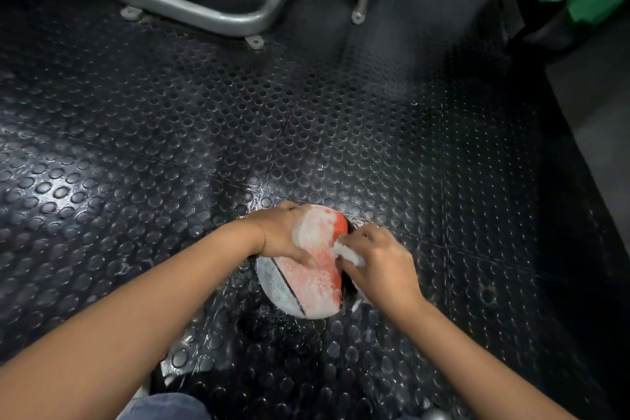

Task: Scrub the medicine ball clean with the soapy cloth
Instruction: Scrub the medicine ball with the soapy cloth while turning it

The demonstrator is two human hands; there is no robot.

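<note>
Round orange-and-grey rubber medicine ball (308, 278): foam-coated, wet. White soapy cloth (347, 254): soft, sudsy. Black studded rubber floor (170, 133): glossy, wet near ball. Grey tubular metal frame (191, 7): smooth, satin.

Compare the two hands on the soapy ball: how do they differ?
The left hand rests bare on the left side of the ball, seemingly steadying it; the right hand grips a white cloth against its right side. The left wrist wears a thin bracelet; the right wrist shows none. Both hands are at the same foam-covered ball, low over the studded floor.
</note>
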